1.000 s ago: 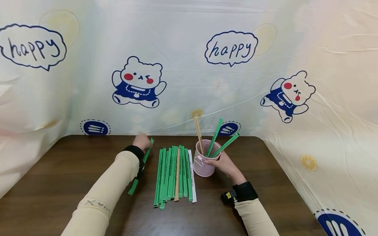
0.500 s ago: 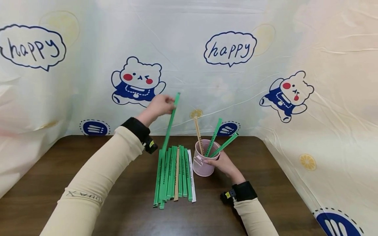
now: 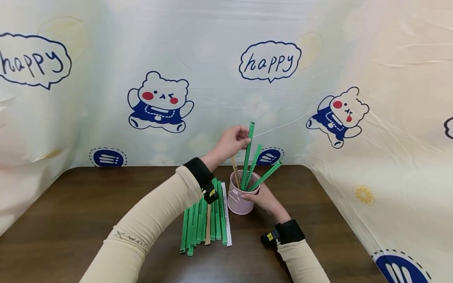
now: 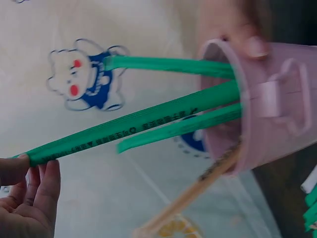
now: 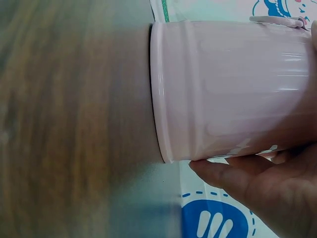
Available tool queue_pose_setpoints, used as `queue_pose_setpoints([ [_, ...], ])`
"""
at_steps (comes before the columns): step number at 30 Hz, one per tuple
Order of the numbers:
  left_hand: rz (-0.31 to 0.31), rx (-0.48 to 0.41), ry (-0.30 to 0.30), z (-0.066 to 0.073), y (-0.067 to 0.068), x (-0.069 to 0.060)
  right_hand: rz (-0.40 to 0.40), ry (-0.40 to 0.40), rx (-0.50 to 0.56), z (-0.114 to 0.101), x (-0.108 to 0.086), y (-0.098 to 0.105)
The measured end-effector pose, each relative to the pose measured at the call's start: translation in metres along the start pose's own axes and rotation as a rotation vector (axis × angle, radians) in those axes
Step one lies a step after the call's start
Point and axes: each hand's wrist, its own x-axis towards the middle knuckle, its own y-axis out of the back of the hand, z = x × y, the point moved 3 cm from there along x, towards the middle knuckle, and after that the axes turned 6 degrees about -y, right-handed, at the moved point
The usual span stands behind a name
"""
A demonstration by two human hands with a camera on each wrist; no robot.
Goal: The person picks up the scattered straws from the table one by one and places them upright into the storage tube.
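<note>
My left hand (image 3: 231, 142) pinches the upper end of a long green paper-wrapped straw (image 3: 247, 157) with printed text. The straw's lower end is inside a small pink metal bucket (image 3: 240, 203), hidden by its wall. Two other green wrapped straws (image 4: 168, 64) and a tan one (image 4: 195, 191) lean in the bucket. My right hand (image 3: 265, 199) grips the bucket's side, thumb near the rim in the head view. In the right wrist view, fingers (image 5: 262, 181) lie against the bucket's wall.
Left of the bucket, several green wrapped straws (image 3: 194, 228), a tan one (image 3: 208, 224) and a white one (image 3: 226, 220) lie side by side on the dark wooden table (image 3: 106, 212). My left forearm partly covers them. A printed curtain (image 3: 212, 59) hangs behind.
My left hand has lifted the green straw from the table left of the row, carried it right over the row, and brought its lower end into the bucket. My right hand keeps its grip.
</note>
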Motion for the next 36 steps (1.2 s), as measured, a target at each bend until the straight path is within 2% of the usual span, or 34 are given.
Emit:
queue_pose_setpoints([
  [3,-0.043,0.025,0.035,-0.017,-0.008,-0.007,-0.002,-0.001,0.003,-0.001,0.002,-0.002],
  [7,-0.056,0.055,0.054,-0.033,-0.010,-0.015,0.003,-0.001,-0.006,-0.003,0.005,-0.002],
  [11,-0.066,0.093,0.051,-0.047,-0.012,-0.021,0.015,-0.012,-0.021,-0.003,0.005,-0.001],
  [15,-0.071,0.092,0.051,-0.056,-0.016,-0.024,0.027,-0.021,-0.031,-0.004,0.004,-0.001],
  [20,-0.089,0.078,0.074,-0.061,-0.018,-0.026,0.029,-0.011,-0.025,-0.005,0.004,0.000],
  [29,-0.136,0.118,0.070,-0.065,-0.006,-0.028,0.038,-0.015,-0.023,-0.004,0.004,0.003],
  [36,-0.172,0.124,0.067,-0.065,-0.005,-0.032,0.045,-0.034,-0.006,0.001,0.000,0.000],
])
